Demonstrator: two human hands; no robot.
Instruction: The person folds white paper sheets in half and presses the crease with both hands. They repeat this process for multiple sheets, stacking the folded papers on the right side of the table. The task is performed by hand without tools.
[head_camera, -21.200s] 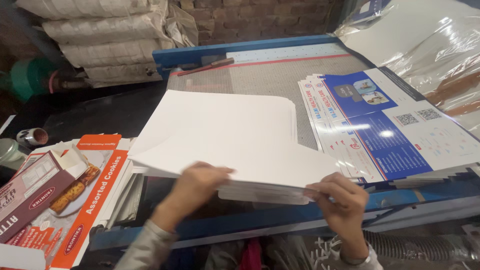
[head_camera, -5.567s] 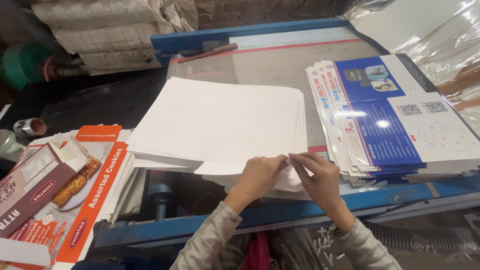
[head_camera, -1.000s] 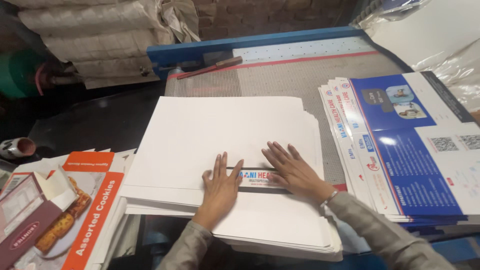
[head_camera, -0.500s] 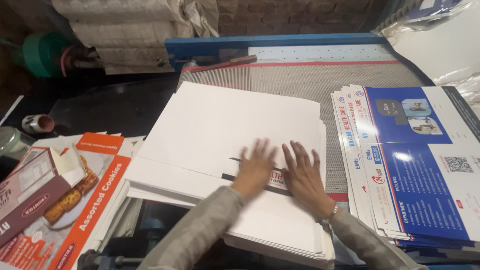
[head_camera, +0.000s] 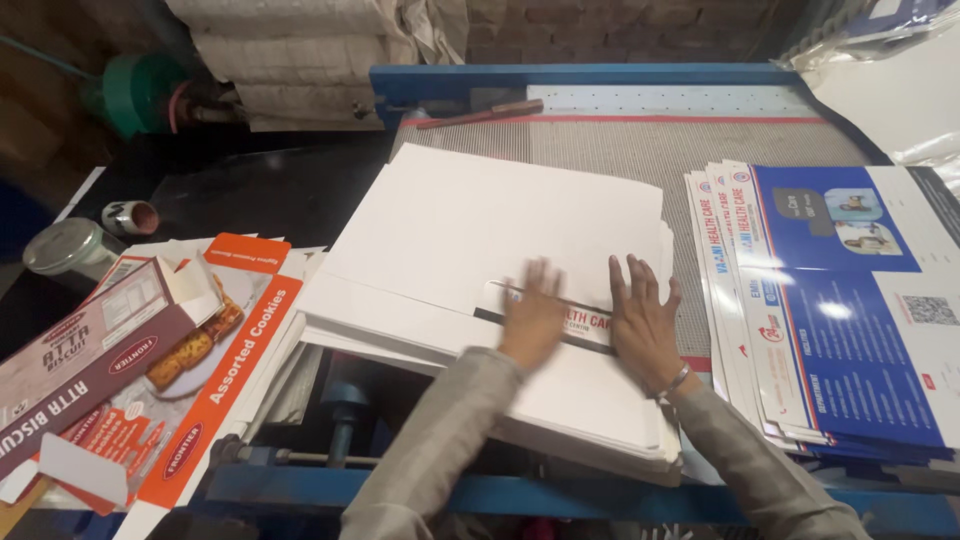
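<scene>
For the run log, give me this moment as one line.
left hand: flat on strip | right hand: flat on strip | strip: on white stack | printed sheets: right of stack

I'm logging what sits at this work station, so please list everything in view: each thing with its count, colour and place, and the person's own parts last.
white sheets: one fanned stack, white, centre of the bench
printed strip: one, white with dark edges, on the white sheets between the hands
leaflets: one fanned stack, blue and white, right of the white sheets
flat cartons: one stack, orange and white, left
biscuit box: one, brown, on the flat cartons
tin: one, grey lid, far left
small pot: one, reddish top, beside the tin
stick: one, brown, far edge of the bench
bench: one, grey mesh top, blue frame
sacks: several, off-white, stacked behind
left hand: flat on the white sheets, blurred
right hand: flat on the white sheets, bangle on wrist
</scene>
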